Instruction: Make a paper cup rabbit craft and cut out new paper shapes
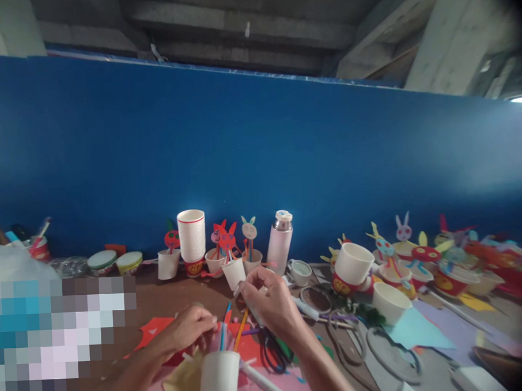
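Observation:
My right hand (pixel 265 296) is closed, its fingertips pinched beside the base of a small white paper cup (pixel 234 274) that has a red paper rabbit (pixel 227 237) standing in it. What the fingertips hold is too small to make out. My left hand (pixel 192 326) hovers over red paper, fingers curled, with its fingertips partly blurred. Just below, between my forearms, a white paper cup (pixel 219 379) stands with blue sticks (pixel 223 336) rising behind its rim. Black-handled scissors (pixel 273 350) lie under my right wrist.
A tall stack of cups (pixel 192 236) and a pink thermos (pixel 280 243) stand along the blue partition (pixel 241 144). Several cups with paper animals line the right side. A glue gun (pixel 307 309), its cord and coloured paper (pixel 422 327) lie at right. A pixelated area covers the lower left.

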### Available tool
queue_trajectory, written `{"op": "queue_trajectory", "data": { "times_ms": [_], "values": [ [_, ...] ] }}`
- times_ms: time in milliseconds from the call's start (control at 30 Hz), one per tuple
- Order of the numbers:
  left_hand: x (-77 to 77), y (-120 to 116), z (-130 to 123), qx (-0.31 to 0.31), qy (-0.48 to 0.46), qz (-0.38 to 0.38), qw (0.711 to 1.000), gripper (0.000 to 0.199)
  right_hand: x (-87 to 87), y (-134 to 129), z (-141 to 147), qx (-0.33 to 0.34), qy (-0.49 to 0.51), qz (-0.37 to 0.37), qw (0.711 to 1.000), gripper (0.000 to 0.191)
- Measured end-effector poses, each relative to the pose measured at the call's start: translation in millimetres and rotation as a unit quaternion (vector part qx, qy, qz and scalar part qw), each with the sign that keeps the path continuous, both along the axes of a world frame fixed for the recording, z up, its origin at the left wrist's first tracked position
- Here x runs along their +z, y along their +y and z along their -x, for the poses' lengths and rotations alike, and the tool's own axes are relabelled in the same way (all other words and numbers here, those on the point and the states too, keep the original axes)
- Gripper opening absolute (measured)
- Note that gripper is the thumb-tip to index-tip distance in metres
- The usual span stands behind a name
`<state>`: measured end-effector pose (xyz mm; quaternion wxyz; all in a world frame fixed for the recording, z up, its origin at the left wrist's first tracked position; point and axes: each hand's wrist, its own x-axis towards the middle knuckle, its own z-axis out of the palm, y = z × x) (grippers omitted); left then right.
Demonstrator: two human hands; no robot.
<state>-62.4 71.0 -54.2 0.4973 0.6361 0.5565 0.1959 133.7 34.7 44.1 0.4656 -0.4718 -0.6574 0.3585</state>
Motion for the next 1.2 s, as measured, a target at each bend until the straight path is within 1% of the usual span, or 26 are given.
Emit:
{"op": "queue_trajectory", "data": {
  "times_ms": [67, 167, 233, 367, 467, 600, 733, 833, 967, 1067, 1200],
  "values": [
    [-3.3, 1.2, 1.6, -0.005, -0.005, 0.002, 1.000, 0.043, 0.6, 2.2, -5.1, 0.000, 0.002, -0.013, 1.000, 0.016],
    [-6.7, 2.6, 5.3, -0.004, -0.011, 0.000, 1.000, 0.043, 3.0, 5.0, -13.3, -0.034, -0.019, -0.037, 0.999, 0.017],
    [-5.5, 3.2, 8.6, -0.002, -0.012, -0.004, 1.000, 0.042, 4.9, 5.7, -17.2, -0.046, -0.033, -0.048, 0.997, 0.018],
    [6.1, 5.0, 17.5, 0.011, 0.000, -0.032, 0.999, 0.038, 7.4, 4.7, -18.9, -0.045, -0.038, -0.048, 0.997, 0.018],
    [16.3, 6.8, 25.5, 0.037, 0.027, -0.066, 0.997, 0.033, 9.1, 2.8, -17.7, -0.045, -0.043, -0.038, 0.997, 0.018],
    [25.6, 7.8, 36.5, 0.070, 0.075, -0.101, 0.990, 0.028, 10.7, 0.9, -17.6, -0.033, -0.047, -0.029, 0.998, 0.017],
    [31.8, 7.8, 45.5, 0.098, 0.120, -0.144, 0.977, 0.025, 7.5, 3.4, -17.1, -0.025, -0.039, -0.032, 0.998, 0.015],
    [30.4, 8.4, 44.5, 0.102, 0.129, -0.157, 0.974, 0.023, 2.5, 7.0, -15.8, -0.016, -0.023, -0.044, 0.999, 0.013],
    [22.3, 8.7, 32.3, 0.076, 0.114, -0.177, 0.975, 0.017, -3.1, 9.9, -14.4, 0.002, -0.006, -0.050, 0.999, 0.011],
    [17.9, 5.3, 21.5, 0.034, 0.103, -0.190, 0.976, 0.021, -5.4, 10.3, -14.3, -0.002, -0.002, -0.055, 0.999, 0.011],
    [13.8, -1.3, 9.1, -0.016, 0.104, -0.193, 0.975, 0.021, -7.7, 10.5, -12.7, 0.004, 0.013, -0.039, 0.999, 0.011]
  ]
}}
